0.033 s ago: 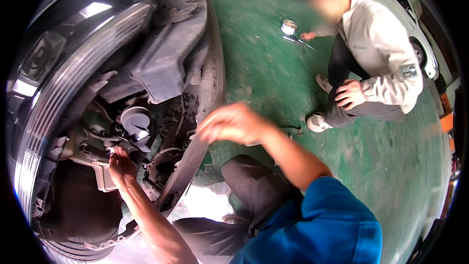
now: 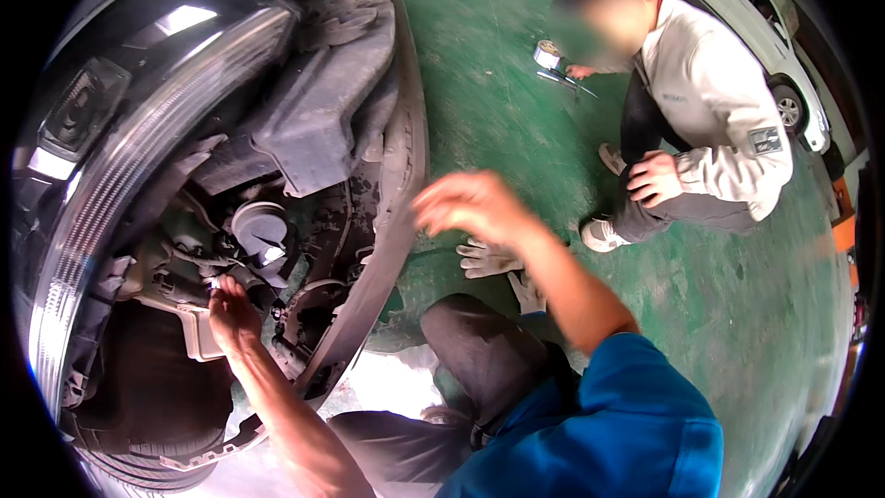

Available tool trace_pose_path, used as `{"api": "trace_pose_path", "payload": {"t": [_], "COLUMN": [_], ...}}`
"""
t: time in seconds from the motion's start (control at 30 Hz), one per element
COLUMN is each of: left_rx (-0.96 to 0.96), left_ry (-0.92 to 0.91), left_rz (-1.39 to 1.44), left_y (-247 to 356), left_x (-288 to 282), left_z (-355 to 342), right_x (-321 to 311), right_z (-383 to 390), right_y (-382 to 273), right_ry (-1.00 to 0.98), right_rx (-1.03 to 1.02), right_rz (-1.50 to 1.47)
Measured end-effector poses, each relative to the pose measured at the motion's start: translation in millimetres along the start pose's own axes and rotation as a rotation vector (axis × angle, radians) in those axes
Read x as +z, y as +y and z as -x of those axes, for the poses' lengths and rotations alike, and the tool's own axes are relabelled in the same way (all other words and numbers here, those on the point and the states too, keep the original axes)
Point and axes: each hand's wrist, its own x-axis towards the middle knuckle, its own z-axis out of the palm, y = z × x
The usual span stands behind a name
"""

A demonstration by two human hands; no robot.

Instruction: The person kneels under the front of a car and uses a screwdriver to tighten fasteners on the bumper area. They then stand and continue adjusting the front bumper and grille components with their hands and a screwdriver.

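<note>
My left hand (image 2: 235, 321) reaches into the opened front of a dark vehicle. Its fingers are closed at a small part among wires and hoses; what they grip is too hidden to name. Right beside them is a round, grey, cap-like part (image 2: 260, 227), and a pale plastic reservoir (image 2: 199, 332) sits just below. My right hand (image 2: 468, 205) is in the air off the bumper edge (image 2: 402, 143). Its fingers look bent and are smeared by motion; no object shows in them. Beneath that hand, a pair of grey work gloves (image 2: 489, 259) lies on the green floor.
The headlight (image 2: 157, 138) curves along the left, near a dark tyre (image 2: 138, 461). A black plastic duct (image 2: 309, 120) juts over the bay. At the right a person in a light jacket (image 2: 714, 101) crouches, one hand by a tin (image 2: 548, 55) and thin tools. A white car (image 2: 737, 32) stands behind.
My right hand has moved right and slightly up, away from the bumper edge, uncovering the gloves on the floor. My left hand stays at the same spot.
</note>
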Motion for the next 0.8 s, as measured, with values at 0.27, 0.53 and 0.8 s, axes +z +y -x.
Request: {"api": "trace_pose_path", "payload": {"t": [0.27,0.53,0.8], "left_rx": [-0.043,-0.045,-0.039], "left_ry": [0.043,0.144,0.102], "left_rz": [0.021,-0.021,-0.069], "left_y": [-17,6,3], "left_x": [6,-1,-2], "left_z": [-12,-16,-23], "right_x": [-245,-270,-281], "right_z": [169,209,200], "right_y": [95,139,150], "right_ry": [1.118,1.394,1.469], "right_rx": [0.727,0.652,0.441], "right_rz": [0.239,-0.061,-0.231]}}
